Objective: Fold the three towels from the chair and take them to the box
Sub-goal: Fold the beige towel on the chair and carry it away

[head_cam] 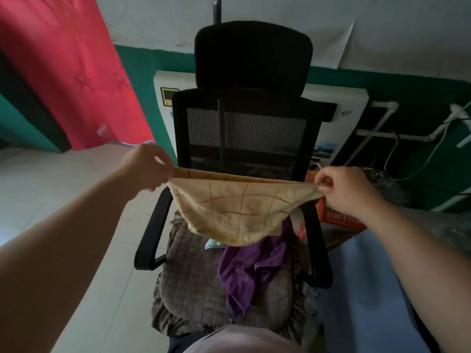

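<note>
A beige towel [239, 207] with a brown grid pattern hangs stretched above the black mesh office chair [244, 118]. My left hand [146, 166] pinches its left top corner and my right hand [344, 189] pinches its right top corner; the doubled cloth sags between them. A purple towel [249, 271] lies crumpled on the chair's brown quilted seat cushion [188, 281]. A bit of light blue cloth [212, 243] peeks out under the beige towel. A red cardboard box [341, 220] sits to the right of the chair, partly hidden by my right hand.
A red curtain [66, 72] hangs at the left over a pale tiled floor [63, 189]. A white appliance [339, 115] stands behind the chair against a green wall, with white pipes [382, 123] to the right. A blue surface [369, 289] lies at lower right.
</note>
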